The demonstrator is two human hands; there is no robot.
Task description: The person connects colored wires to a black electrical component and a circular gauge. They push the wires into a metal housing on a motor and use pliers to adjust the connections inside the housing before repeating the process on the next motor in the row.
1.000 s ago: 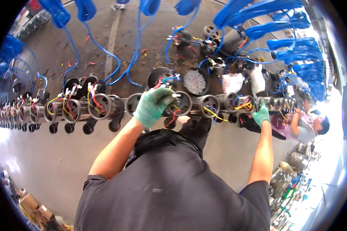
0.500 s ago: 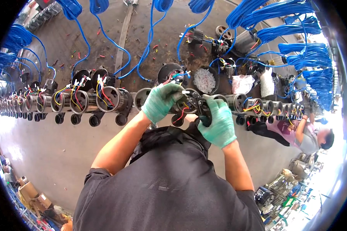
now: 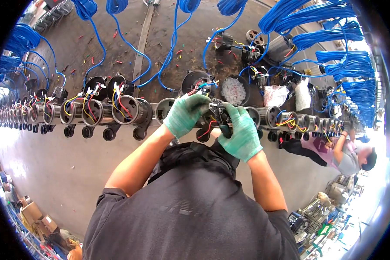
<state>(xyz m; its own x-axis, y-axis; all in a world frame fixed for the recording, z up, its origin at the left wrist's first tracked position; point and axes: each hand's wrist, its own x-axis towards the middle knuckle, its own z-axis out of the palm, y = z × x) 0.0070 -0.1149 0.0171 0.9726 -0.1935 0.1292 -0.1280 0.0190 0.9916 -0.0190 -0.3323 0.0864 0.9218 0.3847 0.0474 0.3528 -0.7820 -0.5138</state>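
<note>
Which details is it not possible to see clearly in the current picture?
All in the head view:
- What the left hand may be pinching: hidden by the hand itself and the black hand tool.
- The tool's handles: mostly covered by the right hand.
- The tops of some blue cable coils: cut off by the upper edge.
- The exact shape of the small white pieces: too small.

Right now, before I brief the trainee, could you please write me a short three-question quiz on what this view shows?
1. True or false: the right hand holds the black tool.
2. What colour are the coiled cables: A) red, B) blue, C) white?
3. Fill in: the dark bowl beyond the right hand holds small, mostly ____ pieces.

Key: 1. True. 2. B. 3. White.
</note>
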